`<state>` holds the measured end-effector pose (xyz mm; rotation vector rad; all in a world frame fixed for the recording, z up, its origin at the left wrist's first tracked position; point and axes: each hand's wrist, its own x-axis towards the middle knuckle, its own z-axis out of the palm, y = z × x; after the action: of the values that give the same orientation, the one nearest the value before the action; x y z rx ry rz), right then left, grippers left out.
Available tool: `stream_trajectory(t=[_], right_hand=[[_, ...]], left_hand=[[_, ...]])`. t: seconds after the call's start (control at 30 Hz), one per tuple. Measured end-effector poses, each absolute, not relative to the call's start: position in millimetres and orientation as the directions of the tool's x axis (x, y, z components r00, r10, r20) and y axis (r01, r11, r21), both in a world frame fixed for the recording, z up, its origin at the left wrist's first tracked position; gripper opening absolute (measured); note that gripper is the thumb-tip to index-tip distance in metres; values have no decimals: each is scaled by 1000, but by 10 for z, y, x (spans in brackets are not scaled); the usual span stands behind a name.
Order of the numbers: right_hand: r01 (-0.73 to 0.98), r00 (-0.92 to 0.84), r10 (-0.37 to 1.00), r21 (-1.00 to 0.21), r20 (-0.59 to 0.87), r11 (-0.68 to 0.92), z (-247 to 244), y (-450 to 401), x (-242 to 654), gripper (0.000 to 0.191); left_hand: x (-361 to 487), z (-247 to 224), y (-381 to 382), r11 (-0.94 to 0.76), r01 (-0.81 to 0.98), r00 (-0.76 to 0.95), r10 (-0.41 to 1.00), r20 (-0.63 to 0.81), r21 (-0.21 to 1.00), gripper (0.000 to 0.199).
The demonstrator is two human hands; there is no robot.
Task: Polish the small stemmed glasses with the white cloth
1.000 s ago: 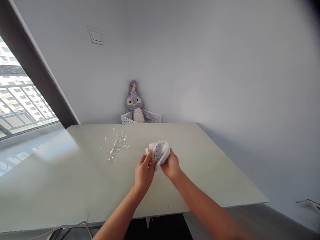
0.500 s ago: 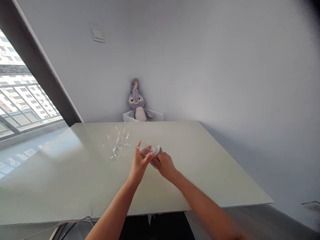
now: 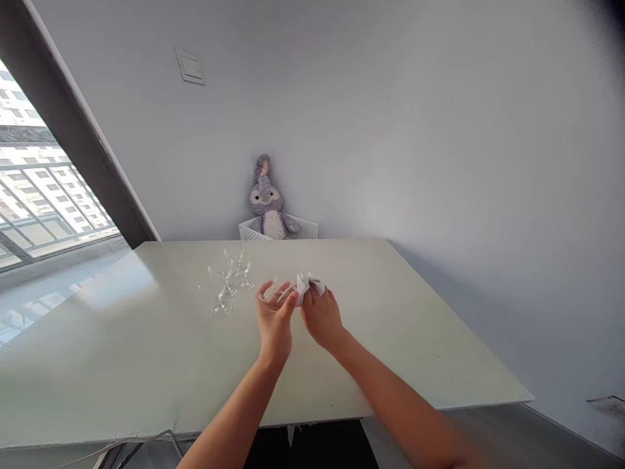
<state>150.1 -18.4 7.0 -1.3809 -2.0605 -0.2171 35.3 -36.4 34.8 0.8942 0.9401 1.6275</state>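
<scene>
My left hand (image 3: 275, 326) is closed around a clear stemmed glass (image 3: 276, 286), tilted on its side above the table with its bowl toward the left. A white cloth (image 3: 303, 285), possibly a tissue, is gripped in my right hand (image 3: 323, 318) and pressed around the foot end of that glass. The cloth and fingers hide the stem and foot. To the left, several similar stemmed glasses (image 3: 222, 307) stand upright in a loose cluster on the pale table (image 3: 390, 326).
At the table's far edge a white perforated basket (image 3: 307, 228) holds a grey plush toy (image 3: 272, 223) against the wall. A cable (image 3: 168, 433) hangs by the near left edge. On the left is a window (image 3: 53, 189), and a switch (image 3: 191, 66) is on the wall.
My right hand has turned, and the cloth has shifted up and bunched over the glass's foot end. My left hand has moved slightly left with the glass.
</scene>
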Motion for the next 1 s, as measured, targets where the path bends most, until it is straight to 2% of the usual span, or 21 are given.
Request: stream_trajectory(t=[0.1,0.17,0.23,0.27,0.33,0.37,0.43,0.53,0.6,0.67,0.73,0.8,0.87,0.9,1.0], right_hand=[[758,-230,891,-502,390,416,99,-66,1576,18],[518,-379,909,-775,171,362,131,-27,1691,11],[228,-590,807,-962,-12,152,132,-35,1777,11],[104,-666,744,-994,-57,17,116,-54,1794,16],[-78,-726,683,-978,-76,-192,68,-115,1774,26],[-130,-709,701,-963,-76,-235,45,-153,1743,28],[-143,-596,800,-974,-59,-178,26,-236,1665,24],[36,-346,934,-994,85,104,71,-353,1564,18],[158,-211,949,-950,233,268,113,-412,1531,21],[270,-141,934,-895,328,355,137,-452,1531,24],[426,-212,919,-815,334,394,151,-475,1557,25],[616,-347,902,-662,258,427,180,-480,1589,35],[770,-365,909,-484,201,416,242,-463,1597,47],[815,-329,919,-426,218,393,280,-444,1584,47],[819,-264,906,-419,331,391,356,-335,1480,37]], left_hand=[[308,372,-380,-180,-363,-27,983,183,914,57],[172,384,-326,-137,-380,192,956,223,915,61],[11,390,-249,-52,-404,423,874,237,913,67],[-59,392,-215,-12,-413,501,832,238,911,69],[-154,394,-179,28,-435,552,798,242,900,70],[-177,398,-180,26,-444,537,808,243,896,69],[-183,416,-218,-4,-435,470,852,231,900,64],[-147,482,-319,-71,-349,360,910,204,934,59],[-142,552,-372,-126,-290,254,945,204,949,57],[-178,634,-395,-203,-241,88,969,230,949,58],[-252,714,-389,-294,-175,-107,954,279,940,60],[-325,770,-365,-357,-94,-237,915,327,929,61],[-347,784,-335,-380,-31,-259,896,360,924,61],[-324,774,-320,-382,-17,-234,900,368,924,61],[-122,689,-279,-344,-52,-80,937,340,937,60]])
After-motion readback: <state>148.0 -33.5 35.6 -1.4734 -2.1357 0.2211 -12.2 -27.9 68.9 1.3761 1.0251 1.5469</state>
